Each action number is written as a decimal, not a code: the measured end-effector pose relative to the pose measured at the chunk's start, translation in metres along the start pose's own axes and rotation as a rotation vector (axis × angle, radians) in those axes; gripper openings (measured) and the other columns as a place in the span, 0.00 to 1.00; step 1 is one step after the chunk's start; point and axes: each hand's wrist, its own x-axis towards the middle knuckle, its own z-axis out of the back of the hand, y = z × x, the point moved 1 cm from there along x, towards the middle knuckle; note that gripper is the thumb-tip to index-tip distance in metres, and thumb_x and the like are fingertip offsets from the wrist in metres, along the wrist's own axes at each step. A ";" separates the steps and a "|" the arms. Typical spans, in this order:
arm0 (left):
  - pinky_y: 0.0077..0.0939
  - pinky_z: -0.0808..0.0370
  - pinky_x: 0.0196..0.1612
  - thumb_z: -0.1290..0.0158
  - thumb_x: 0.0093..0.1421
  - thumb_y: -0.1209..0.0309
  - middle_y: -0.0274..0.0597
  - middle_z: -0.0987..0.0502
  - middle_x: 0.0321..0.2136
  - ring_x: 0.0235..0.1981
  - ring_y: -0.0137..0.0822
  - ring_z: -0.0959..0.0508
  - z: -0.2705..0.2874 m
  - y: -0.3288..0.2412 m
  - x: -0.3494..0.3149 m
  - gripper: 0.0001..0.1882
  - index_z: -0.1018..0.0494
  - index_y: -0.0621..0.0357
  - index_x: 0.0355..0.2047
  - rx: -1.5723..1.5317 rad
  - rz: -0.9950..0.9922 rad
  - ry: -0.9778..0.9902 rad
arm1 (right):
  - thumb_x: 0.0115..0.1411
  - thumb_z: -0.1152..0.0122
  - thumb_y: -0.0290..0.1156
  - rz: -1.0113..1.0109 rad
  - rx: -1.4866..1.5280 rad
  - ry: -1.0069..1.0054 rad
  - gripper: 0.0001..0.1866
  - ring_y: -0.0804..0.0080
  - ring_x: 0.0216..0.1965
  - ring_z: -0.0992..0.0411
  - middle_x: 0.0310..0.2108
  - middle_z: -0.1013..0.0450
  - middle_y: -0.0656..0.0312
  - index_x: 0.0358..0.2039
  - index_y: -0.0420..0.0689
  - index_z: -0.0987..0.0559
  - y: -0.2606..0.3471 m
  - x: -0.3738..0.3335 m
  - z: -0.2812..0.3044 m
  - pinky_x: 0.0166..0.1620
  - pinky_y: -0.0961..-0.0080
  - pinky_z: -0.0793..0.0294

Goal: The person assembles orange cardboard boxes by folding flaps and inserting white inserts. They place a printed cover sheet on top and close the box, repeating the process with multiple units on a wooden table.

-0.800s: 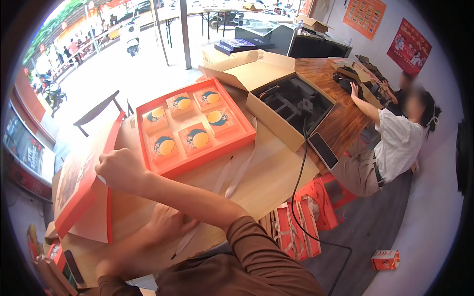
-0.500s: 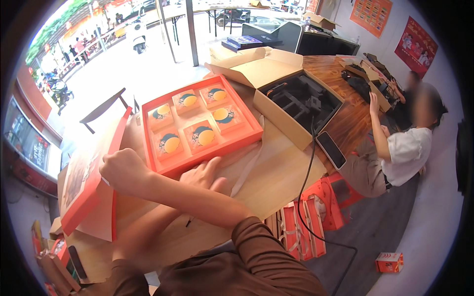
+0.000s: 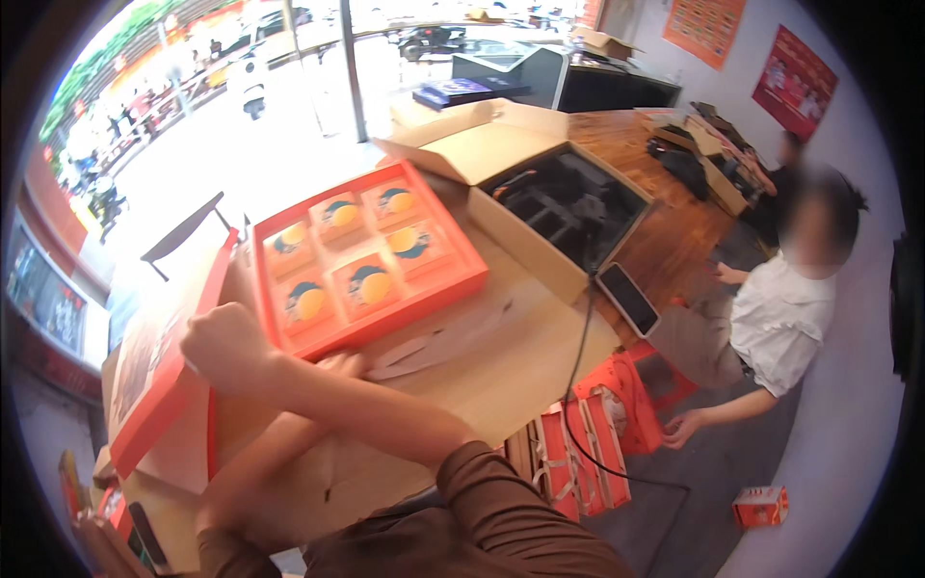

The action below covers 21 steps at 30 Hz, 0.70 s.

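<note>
A red gift box (image 3: 371, 332) lies uncovered on the wooden table. Several small square boxes (image 3: 368, 285), printed with a yellow disc and dark blue shapes, sit in its compartments. My forearms cross, the right over the left. To the left of the gift box, my right hand (image 3: 224, 342) is closed in a fist near the tilted red lid (image 3: 183, 400); what it holds is hidden. My left hand (image 3: 344, 364) is at the box's near edge, partly behind my right forearm, its fingers blurred. Beside it a pale ribbon (image 3: 424, 354) lies on the table.
An open cardboard carton (image 3: 530, 236) with dark contents stands behind right, a phone (image 3: 628, 299) at its corner. A black cable (image 3: 575, 361) hangs over red gift bags (image 3: 583, 453). A seated person (image 3: 785, 308) is at the right; a small red box (image 3: 761, 507) lies on the floor.
My left hand has drawn left, behind my right forearm. The ribbon has shifted from the box's right corner toward its near side. The seated person's arm has dropped toward the red bags.
</note>
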 end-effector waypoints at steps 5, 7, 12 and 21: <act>0.40 0.24 0.45 0.43 0.69 0.71 0.49 0.20 0.43 0.44 0.42 0.19 0.051 0.055 -0.117 0.11 0.24 0.60 0.50 -0.277 0.253 -0.101 | 0.52 0.30 0.32 -0.006 -0.003 0.019 0.02 0.65 0.29 0.16 0.28 0.18 0.60 0.24 0.50 0.13 -0.006 0.006 0.009 0.31 0.66 0.23; 0.37 0.24 0.44 0.47 0.70 0.73 0.47 0.19 0.42 0.45 0.40 0.19 0.093 0.048 -0.130 0.10 0.23 0.60 0.50 -0.368 0.663 -0.020 | 0.55 0.31 0.32 -0.036 -0.024 0.055 0.04 0.63 0.31 0.15 0.30 0.16 0.59 0.25 0.50 0.13 -0.021 0.006 0.012 0.32 0.65 0.22; 0.36 0.23 0.45 0.48 0.69 0.73 0.49 0.20 0.42 0.46 0.40 0.19 0.159 0.123 -0.237 0.11 0.23 0.59 0.50 0.226 0.688 -0.318 | 0.54 0.31 0.34 -0.087 0.064 -0.009 0.04 0.62 0.34 0.14 0.32 0.15 0.58 0.26 0.51 0.11 -0.014 0.014 0.002 0.34 0.65 0.21; 0.36 0.23 0.46 0.46 0.67 0.74 0.49 0.20 0.42 0.46 0.42 0.19 0.211 0.194 -0.249 0.12 0.22 0.58 0.49 0.412 0.721 -0.342 | 0.57 0.30 0.34 -0.107 0.258 -0.222 0.12 0.50 0.38 0.18 0.34 0.17 0.56 0.42 0.50 0.11 -0.032 -0.004 0.019 0.41 0.56 0.19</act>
